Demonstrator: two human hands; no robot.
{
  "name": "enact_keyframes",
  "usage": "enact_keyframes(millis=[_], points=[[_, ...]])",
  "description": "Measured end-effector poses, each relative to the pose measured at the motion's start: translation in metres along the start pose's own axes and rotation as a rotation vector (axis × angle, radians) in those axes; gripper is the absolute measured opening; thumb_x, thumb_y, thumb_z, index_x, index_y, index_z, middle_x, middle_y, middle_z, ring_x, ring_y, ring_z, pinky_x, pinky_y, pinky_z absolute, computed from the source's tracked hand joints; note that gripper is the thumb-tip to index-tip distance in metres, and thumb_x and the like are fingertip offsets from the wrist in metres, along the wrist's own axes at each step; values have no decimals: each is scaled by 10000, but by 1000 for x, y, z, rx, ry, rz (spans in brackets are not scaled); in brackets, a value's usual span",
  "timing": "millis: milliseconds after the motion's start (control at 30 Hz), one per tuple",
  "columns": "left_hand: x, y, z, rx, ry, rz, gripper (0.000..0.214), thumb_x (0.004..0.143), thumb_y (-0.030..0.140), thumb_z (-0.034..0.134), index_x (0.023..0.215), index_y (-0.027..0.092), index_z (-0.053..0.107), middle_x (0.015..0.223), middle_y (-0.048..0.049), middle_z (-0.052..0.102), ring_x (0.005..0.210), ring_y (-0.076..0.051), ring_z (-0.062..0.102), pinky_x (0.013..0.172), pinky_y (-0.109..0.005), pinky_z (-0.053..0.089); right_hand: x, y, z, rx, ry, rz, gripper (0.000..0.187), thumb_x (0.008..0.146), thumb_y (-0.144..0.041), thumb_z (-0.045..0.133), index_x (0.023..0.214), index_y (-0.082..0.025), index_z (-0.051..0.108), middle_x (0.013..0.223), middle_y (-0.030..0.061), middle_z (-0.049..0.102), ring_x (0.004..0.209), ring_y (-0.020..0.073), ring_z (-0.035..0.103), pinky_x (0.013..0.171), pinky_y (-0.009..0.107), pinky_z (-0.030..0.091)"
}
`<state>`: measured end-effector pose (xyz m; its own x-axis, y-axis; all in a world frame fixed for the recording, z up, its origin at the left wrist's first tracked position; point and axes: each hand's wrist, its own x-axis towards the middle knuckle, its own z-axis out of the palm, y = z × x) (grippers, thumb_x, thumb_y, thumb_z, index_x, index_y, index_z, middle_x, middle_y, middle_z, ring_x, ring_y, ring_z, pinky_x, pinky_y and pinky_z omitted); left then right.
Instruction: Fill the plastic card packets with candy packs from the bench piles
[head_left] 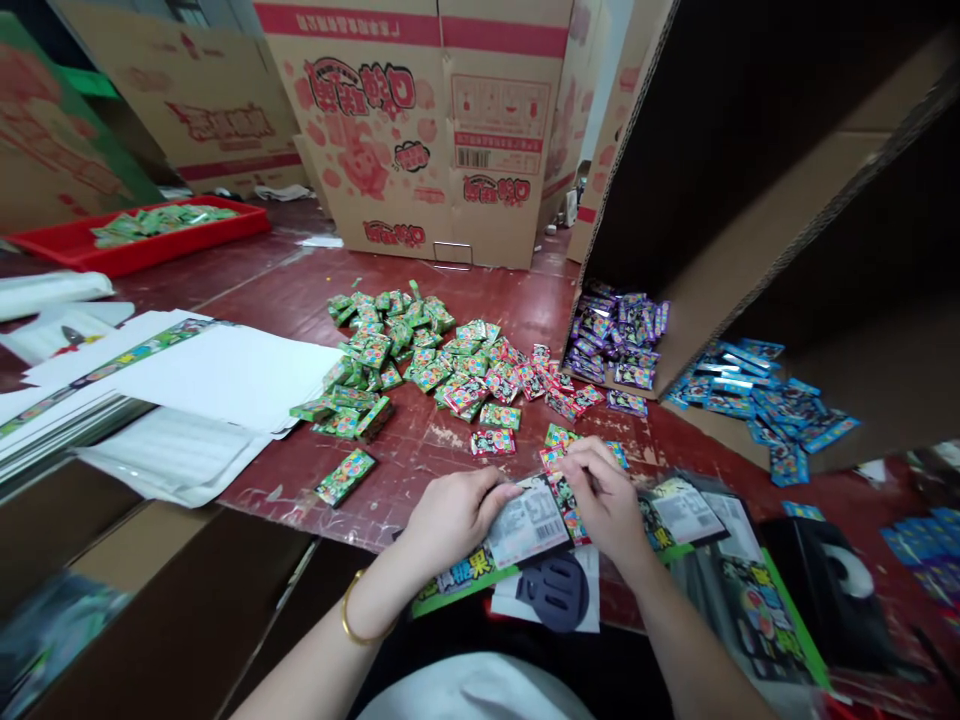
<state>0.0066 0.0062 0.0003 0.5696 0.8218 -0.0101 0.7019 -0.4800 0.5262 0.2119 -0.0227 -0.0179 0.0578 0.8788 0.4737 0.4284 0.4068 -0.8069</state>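
My left hand (459, 515), with a gold bangle at the wrist, is closed on a printed candy bag (529, 528) that has a white barcode label and a green edge. My right hand (609, 505) has its fingers curled at the bag's right side, around a red candy packet (568, 510); the fingers partly hide it. Just beyond the right knuckles are a green candy packet (560, 435) and part of a blue one (619, 453). Past both hands lies a pile of green packets (375, 345), with red packets (536, 375) at its right.
Purple packets (619, 335) and blue packets (757, 395) spill from tipped cartons on the right. More printed bags (682, 512) lie by my right forearm. White sheets (225, 375) and a red tray (142, 245) are on the left. A large carton (427, 130) stands behind.
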Motion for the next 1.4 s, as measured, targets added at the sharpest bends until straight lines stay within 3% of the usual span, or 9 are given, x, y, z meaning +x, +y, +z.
enact_keyframes(millis=[100,233,400,633,733,833,1067,1233,1400], points=[[3,3,3,-17,32,-35,406,957,481,305,772,210,544,694,-22,633,642,-177,591,548,-249,290,-7,0,5,153,57,140,69,875,-266,569,917,-226,606,913,49,586,896,199,572,821,339,456],[8,2,0,-79,98,-77,401,965,458,282,782,205,534,701,-32,625,619,-172,578,546,-249,299,-23,6,17,427,189,336,204,788,-275,695,944,-238,569,1021,63,613,1004,217,591,885,364,482],[10,-2,-8,-56,22,-38,404,951,476,322,752,199,539,667,-34,613,612,-174,577,542,-246,292,-30,13,21,388,80,305,116,806,-287,677,898,-218,663,1108,93,589,975,217,610,813,338,520],[5,-7,-6,-47,-59,-6,406,944,468,352,754,193,584,655,-30,622,590,-161,565,542,-242,286,-25,14,17,394,-51,371,70,736,-294,741,747,-225,740,914,73,705,864,239,660,757,372,549],[4,-6,-2,-136,-15,-38,405,943,453,360,752,185,597,662,-29,625,595,-157,558,541,-235,303,-31,13,18,366,33,444,144,744,-308,732,875,-251,755,921,64,732,855,247,679,810,414,545],[5,-4,0,-288,71,-61,386,946,437,361,844,182,631,752,-37,663,675,-169,583,583,-227,353,-35,7,19,275,91,364,225,796,-297,686,1018,-286,724,1099,59,691,1025,260,633,946,439,475],[4,-5,-11,-303,106,-53,379,942,436,371,847,189,641,776,-39,667,681,-172,577,594,-229,367,-29,-5,1,214,-96,266,172,851,-301,613,758,-255,751,1030,75,699,940,272,642,843,425,504],[2,-10,-15,-212,82,-77,389,935,451,376,794,190,629,706,-39,647,630,-170,572,562,-231,348,-19,-1,-17,165,231,281,250,902,-360,526,813,-267,741,1068,79,653,986,274,600,841,451,486],[4,-6,-13,-194,52,-42,381,938,452,374,835,203,642,762,-51,681,679,-184,609,592,-235,359,-24,-9,5,168,-78,238,182,863,-351,595,804,-256,739,1226,82,564,1084,277,547,960,453,419]])
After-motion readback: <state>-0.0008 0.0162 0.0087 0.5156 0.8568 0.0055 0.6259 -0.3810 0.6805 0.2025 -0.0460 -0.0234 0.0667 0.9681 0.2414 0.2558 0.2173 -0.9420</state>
